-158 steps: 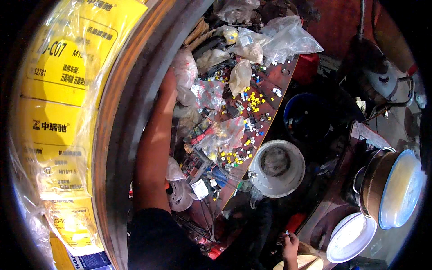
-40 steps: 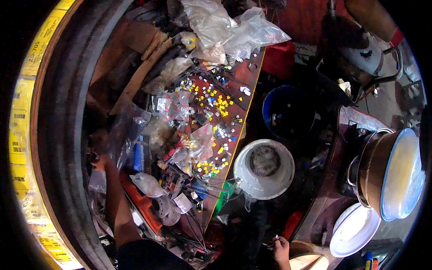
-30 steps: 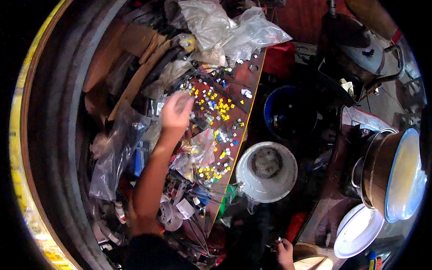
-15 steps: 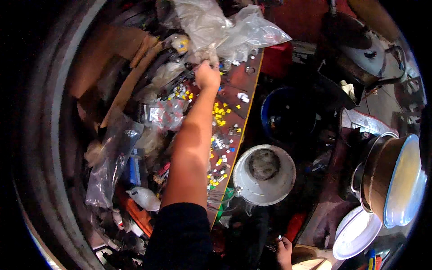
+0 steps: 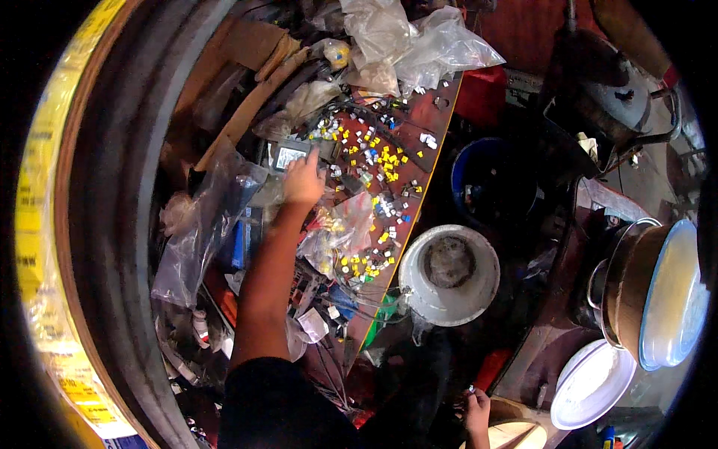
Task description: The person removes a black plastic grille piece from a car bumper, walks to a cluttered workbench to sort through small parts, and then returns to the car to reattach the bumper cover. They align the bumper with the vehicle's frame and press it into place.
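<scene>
Reaches out with the left hand (image 5: 304,182) over the messy tabletop (image 5: 432,116). Points one finger of the left hand at a dark box (image 5: 290,156) with a white label, right at the fingertip. Cannot tell between touching the dark box and hanging just over it. Cannot tell about any grip in the other fingers either. Holds a small pale thing (image 5: 471,389) at the fingertips of the right hand (image 5: 479,411), fingers bent in. Cannot make out its kind, too tiny to see well.

Has lots of little yellow and white bits (image 5: 387,166) scattered just right of the left hand. Has a crinkly see-through bag with red marks (image 5: 357,217) near the left hand, on the side toward the body. Shows a long clear bag (image 5: 198,254) to the left of the left hand, and big pale bags (image 5: 449,54) farther out past it. Has a gray bucket (image 5: 465,303) between both hands, dirty inside. Shows a white bowl (image 5: 566,415) to the right of the right hand.
</scene>
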The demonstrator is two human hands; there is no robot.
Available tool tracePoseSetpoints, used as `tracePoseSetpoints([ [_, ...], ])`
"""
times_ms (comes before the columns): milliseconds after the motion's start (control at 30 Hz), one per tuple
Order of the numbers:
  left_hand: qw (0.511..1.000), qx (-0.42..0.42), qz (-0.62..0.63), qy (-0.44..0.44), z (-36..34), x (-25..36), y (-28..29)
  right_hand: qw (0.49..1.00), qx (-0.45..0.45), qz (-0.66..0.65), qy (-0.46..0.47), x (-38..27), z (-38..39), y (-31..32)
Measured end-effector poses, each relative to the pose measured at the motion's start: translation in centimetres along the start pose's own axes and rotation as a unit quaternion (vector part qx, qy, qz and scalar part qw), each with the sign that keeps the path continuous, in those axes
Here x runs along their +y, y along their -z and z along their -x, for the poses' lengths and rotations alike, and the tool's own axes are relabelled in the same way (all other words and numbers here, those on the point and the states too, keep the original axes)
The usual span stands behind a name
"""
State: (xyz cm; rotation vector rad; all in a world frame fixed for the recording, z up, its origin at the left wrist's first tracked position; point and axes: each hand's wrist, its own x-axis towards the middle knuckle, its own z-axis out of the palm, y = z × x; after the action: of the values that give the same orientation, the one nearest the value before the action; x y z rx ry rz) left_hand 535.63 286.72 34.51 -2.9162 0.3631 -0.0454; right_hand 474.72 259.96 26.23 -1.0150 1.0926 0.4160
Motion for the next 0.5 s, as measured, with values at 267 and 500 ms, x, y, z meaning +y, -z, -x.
tracePoseSetpoints([
  [267,0.983,0.169,0.047,0.060,4.7,-0.1,-1.1,0.999,-0.010,-0.049,0.015,-0.1,1.2,1.3],
  [500,0.975,0.150,0.146,0.079,3.2,0.1,0.1,0.997,-0.010,-0.068,0.036,-0.5,1.9,1.1],
])
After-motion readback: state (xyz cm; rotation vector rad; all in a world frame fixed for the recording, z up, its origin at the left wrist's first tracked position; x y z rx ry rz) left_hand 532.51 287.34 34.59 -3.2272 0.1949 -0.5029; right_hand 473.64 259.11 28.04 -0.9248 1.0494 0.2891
